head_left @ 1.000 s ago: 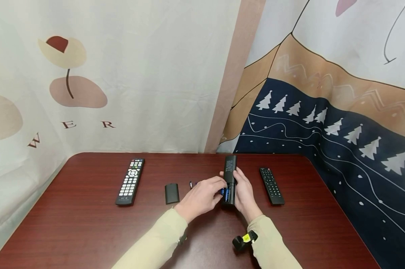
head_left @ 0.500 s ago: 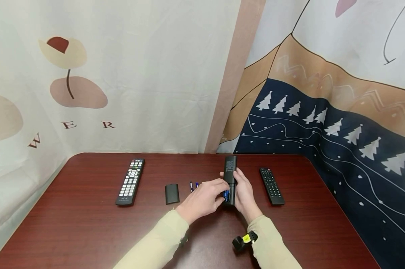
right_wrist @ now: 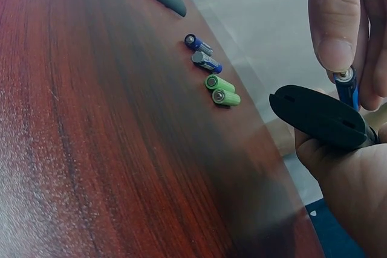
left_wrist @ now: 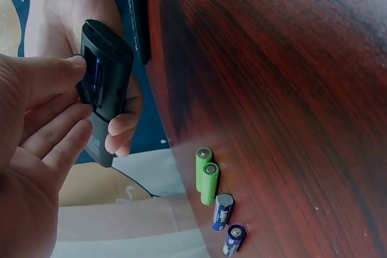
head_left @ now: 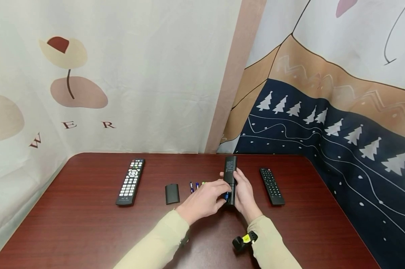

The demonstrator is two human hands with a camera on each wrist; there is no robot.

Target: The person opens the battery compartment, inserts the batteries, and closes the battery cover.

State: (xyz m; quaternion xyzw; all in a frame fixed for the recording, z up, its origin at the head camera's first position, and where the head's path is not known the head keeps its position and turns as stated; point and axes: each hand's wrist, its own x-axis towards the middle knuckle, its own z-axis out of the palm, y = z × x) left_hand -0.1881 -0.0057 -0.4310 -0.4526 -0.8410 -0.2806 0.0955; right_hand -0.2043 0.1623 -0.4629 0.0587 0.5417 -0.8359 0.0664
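Left grip (head_left: 204,197) pinches blue battery (right_wrist: 347,89); right grip (head_left: 244,191) clasps open-backed remote control (head_left: 229,170), likely light, rigid: hold by sides.

R hand (left_wrist: 66,22) grips blk remote (left_wrist: 115,80); L hand (left_wrist: 27,191) has thumbtip (left_wrist: 76,61) at remote's open batt slot (left_wrist: 97,80). On bench (left_wrist: 272,89), apart from remote: 2 grn batts (left_wrist: 209,187), 2 blue batts (left_wrist: 222,214).

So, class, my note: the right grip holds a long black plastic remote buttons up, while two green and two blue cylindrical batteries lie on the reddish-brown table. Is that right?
Not buttons up: the head view shows the right grip holding the remote back side up, printed label showing. The two green batteries and two blue batteries do lie on the table.
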